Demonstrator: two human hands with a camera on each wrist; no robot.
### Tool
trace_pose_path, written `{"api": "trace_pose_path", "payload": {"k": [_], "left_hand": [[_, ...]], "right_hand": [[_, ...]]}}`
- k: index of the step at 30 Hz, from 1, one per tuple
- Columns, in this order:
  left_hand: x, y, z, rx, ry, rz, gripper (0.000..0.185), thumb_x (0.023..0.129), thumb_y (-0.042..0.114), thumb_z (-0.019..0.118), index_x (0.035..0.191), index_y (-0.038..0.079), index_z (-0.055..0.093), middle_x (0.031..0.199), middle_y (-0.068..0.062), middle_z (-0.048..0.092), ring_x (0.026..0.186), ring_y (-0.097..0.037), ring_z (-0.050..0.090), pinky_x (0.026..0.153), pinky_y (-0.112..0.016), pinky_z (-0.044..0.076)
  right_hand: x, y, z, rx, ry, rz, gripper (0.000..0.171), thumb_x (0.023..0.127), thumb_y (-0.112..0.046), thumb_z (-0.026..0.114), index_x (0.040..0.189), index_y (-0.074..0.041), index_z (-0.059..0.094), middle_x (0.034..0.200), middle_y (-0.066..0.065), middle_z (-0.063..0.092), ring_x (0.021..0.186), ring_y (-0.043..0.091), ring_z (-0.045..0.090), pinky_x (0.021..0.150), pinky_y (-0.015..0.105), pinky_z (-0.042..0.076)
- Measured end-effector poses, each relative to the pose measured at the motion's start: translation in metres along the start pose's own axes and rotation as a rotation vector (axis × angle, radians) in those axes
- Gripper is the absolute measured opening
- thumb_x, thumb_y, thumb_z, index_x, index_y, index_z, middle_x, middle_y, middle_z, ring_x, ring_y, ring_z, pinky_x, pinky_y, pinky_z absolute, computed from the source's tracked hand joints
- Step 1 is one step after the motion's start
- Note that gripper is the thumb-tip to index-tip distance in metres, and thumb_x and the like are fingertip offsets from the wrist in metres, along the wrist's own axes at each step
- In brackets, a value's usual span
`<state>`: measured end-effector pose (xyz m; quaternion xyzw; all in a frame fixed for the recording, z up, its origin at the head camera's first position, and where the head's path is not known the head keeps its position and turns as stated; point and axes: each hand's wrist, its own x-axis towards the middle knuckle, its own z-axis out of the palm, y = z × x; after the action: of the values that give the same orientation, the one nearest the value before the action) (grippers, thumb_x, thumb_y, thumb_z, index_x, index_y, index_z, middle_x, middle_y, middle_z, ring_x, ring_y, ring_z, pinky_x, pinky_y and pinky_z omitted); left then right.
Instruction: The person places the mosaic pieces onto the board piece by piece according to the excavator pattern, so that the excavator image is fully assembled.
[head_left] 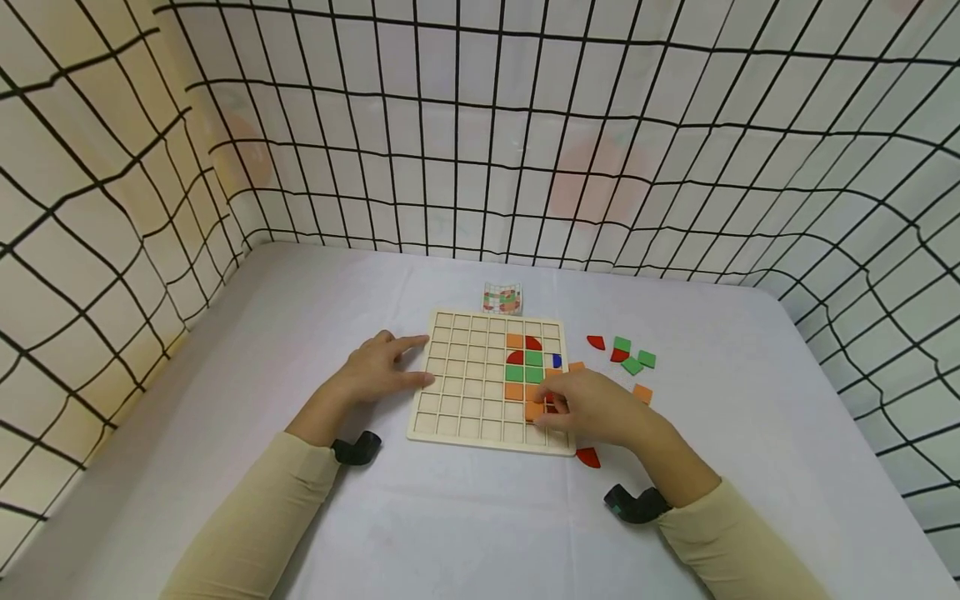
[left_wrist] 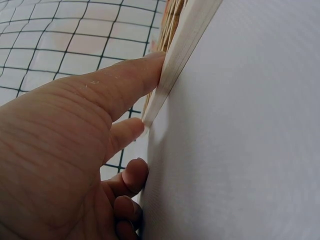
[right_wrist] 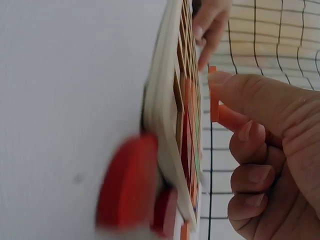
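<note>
A pale wooden grid board [head_left: 465,383] lies on the table, with orange, green, red and blue tiles in its right-hand columns. My left hand [head_left: 380,367] rests at the board's left edge. Its thumb and index finger stretch out to touch the wooden side [left_wrist: 172,65], and the other fingers bend loosely. Over the lower right of the board, my right hand [head_left: 592,407] pinches an orange square tile [right_wrist: 214,97] between thumb and index finger. That tile is held just above the grid, its remaining fingers curled toward the palm. Part of the board's right side is hidden under this hand.
Several loose tiles lie right of the board, among them a green square [head_left: 647,359], a red quarter-circle [head_left: 596,342] and an orange square [head_left: 642,393]. Another red quarter-circle [head_left: 589,457] lies by the near right corner. A printed pattern card [head_left: 502,298] stands behind the board. Black netting [head_left: 495,108] surrounds the table.
</note>
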<state>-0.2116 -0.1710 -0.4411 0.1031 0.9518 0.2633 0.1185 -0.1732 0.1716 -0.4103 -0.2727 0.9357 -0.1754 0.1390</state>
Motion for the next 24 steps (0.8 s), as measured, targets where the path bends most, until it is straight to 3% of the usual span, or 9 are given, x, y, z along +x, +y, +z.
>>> {"api": "trace_pose_path", "payload": {"k": [7,24], "left_hand": [[0.0,-0.001,-0.001,0.001,-0.001,0.004,0.078,0.086,0.055,0.074,0.154,0.027,0.047,0.108,-0.011,0.052,0.091,-0.023,0.045,0.071,-0.033,0.032],[0.0,-0.001,-0.001,-0.004,0.001,0.016,0.079,0.086,0.054,0.074,0.154,0.026,0.047,0.107,-0.011,0.053,0.089,-0.024,0.045,0.07,-0.033,0.033]], "right_hand": [[0.013,-0.011,0.011,0.009,-0.005,-0.049,0.02,0.09,-0.032,0.078,0.105,-0.02,0.072,0.067,-0.008,0.05,0.065,0.007,0.049,0.06,0.023,0.039],[0.016,-0.014,0.016,0.039,0.013,0.042,0.022,0.09,-0.037,0.078,0.106,-0.024,0.07,0.07,-0.008,0.056,0.07,0.01,0.054,0.063,0.027,0.045]]}}
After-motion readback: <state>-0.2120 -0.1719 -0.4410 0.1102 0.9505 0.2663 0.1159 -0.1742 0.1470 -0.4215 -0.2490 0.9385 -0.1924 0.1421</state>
